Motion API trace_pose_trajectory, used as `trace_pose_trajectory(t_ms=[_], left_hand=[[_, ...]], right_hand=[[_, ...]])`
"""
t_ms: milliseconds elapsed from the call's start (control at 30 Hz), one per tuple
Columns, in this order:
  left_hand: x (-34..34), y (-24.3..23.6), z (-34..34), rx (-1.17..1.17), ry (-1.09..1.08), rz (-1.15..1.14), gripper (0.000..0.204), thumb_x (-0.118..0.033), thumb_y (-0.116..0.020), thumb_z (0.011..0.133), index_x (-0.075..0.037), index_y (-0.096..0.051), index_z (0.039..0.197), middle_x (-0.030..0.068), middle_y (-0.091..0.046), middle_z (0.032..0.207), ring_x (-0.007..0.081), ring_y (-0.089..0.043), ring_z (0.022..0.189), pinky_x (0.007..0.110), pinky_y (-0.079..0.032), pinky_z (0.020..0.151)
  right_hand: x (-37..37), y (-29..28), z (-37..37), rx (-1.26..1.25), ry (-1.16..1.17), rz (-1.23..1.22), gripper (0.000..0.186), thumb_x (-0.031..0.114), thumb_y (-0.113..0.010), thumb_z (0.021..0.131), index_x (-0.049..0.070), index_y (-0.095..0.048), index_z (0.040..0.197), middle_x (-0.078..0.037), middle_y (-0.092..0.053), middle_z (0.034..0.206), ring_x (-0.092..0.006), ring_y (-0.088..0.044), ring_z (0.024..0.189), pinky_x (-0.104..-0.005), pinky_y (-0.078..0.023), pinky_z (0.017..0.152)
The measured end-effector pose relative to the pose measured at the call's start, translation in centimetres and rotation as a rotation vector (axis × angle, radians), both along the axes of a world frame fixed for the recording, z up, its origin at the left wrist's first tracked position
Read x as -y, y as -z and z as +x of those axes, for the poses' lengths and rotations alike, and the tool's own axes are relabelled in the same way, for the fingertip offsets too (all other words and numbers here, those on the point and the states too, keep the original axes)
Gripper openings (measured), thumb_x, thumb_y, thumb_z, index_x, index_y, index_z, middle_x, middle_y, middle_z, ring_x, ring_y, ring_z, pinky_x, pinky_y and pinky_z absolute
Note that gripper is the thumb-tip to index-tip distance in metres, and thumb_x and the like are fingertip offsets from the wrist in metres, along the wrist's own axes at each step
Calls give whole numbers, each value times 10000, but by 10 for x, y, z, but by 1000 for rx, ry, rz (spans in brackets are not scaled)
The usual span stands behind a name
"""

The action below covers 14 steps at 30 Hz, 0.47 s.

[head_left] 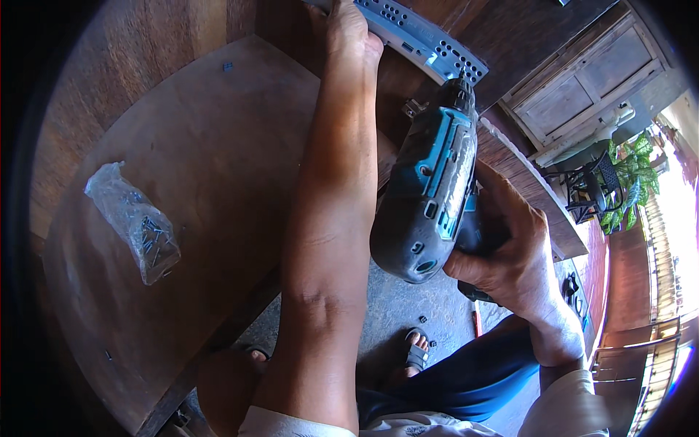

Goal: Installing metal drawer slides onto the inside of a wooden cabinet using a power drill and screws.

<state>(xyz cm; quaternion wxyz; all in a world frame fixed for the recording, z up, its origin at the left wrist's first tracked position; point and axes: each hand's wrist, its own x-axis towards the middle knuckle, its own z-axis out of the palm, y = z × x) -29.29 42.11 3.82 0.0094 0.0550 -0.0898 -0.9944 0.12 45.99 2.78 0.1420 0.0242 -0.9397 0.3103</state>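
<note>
My right hand [510, 255] is wrapped round the grip of a teal and black cordless drill [429, 182]. The drill points up and away, and its chuck end meets the right end of a grey metal rail [415, 40] full of round holes. At the top edge my left hand [348, 30] holds this rail against dark wood. Its fingers are partly cut off by the frame. Below the rail, beside the drill, is a small metal hinge-like fitting [413, 108].
On the brown wooden board [211, 175] at left lie a clear plastic bag [135, 218] of screws and a loose screw [109, 355]. Wooden panels surround the rail. At right are a panelled wooden door [582, 87], a dark chair [593, 186] and a leafy plant [637, 175].
</note>
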Motion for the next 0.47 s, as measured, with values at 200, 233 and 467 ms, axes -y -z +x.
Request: trace_pose_trajectory(t_ms=[200,233,467], left_hand=[[3,-1,4,-28,-29,-2,551,-37,-578,990,-182,-459,1508,153,-599,1358,315,-642,1134,455,-566,959],[4,-1,4,-45,-26,-5,554,-38,-576,991,-181,-454,1511,157,-594,1368,320,-637,1145,458,-562,968],[4,1,3,-68,7,3,569,-47,-564,997,-185,-432,1533,177,-567,1414,345,-609,1204,478,-536,1016]], right_hand=[[1,-2,-2,28,13,-41,900,294,-932,770,-73,-477,1455,-191,-736,936,-219,-686,696,-320,-538,647],[1,-2,-2,23,11,-41,894,296,-931,772,-73,-480,1450,-190,-735,930,-220,-684,689,-322,-537,645],[3,-2,-4,19,20,-35,861,309,-921,786,-76,-493,1427,-185,-731,912,-224,-672,658,-329,-531,631]])
